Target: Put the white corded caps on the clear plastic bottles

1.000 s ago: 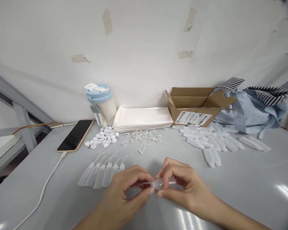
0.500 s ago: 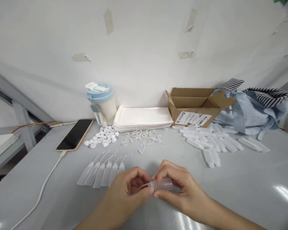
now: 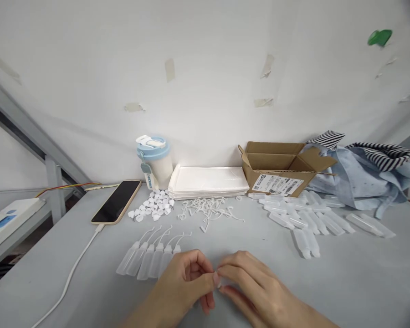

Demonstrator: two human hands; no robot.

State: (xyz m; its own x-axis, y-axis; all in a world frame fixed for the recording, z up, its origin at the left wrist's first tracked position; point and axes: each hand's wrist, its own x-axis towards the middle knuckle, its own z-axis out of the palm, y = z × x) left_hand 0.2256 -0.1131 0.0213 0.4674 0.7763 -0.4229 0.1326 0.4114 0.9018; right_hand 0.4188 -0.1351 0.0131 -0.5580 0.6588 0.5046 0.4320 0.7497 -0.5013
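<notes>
My left hand [image 3: 184, 284] and my right hand [image 3: 251, 287] meet fingertip to fingertip low in the middle, just above the grey table [image 3: 345, 278]. Both pinch the same small thing, which the fingers hide. To the left of my left hand lies a row of clear squeeze bottles with thin white tips [image 3: 146, 259]. Behind them sit a heap of white caps [image 3: 153, 206] and a tangle of white stems [image 3: 208, 208]. A pile of plain clear bottles [image 3: 304, 216] lies at the right.
A phone [image 3: 116, 207] on a white cable [image 3: 68, 282] lies at the left. Against the wall stand a blue-lidded cup [image 3: 155, 160], a stack of white trays [image 3: 208, 181], an open cardboard box [image 3: 283, 166] and bundled clothes [image 3: 362, 175].
The camera tilted up, so everything sits lower in view. My hands closed in, and the clear bottle seen between them earlier is now hidden by my fingers.
</notes>
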